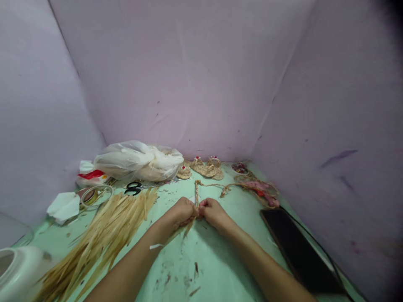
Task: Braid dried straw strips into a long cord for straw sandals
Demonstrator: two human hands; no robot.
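Note:
Both hands meet over the middle of the green tabletop, pinching the near end of a narrow braid of straw-coloured fibre. My left hand is closed on it from the left, with loose strand ends sticking out below. From the right, my right hand grips at the same spot, its fingertips nearly touching the left ones. The braid runs straight away from me, and a thin twisted cord trails from its far end to the right. The exact finger hold is partly hidden.
A bundle of dry fibre strips lies left, near black scissors and tape rolls. Behind are a plastic bag and small woven sandals. At right sit a bead dish, a cord tangle and a dark flat slab.

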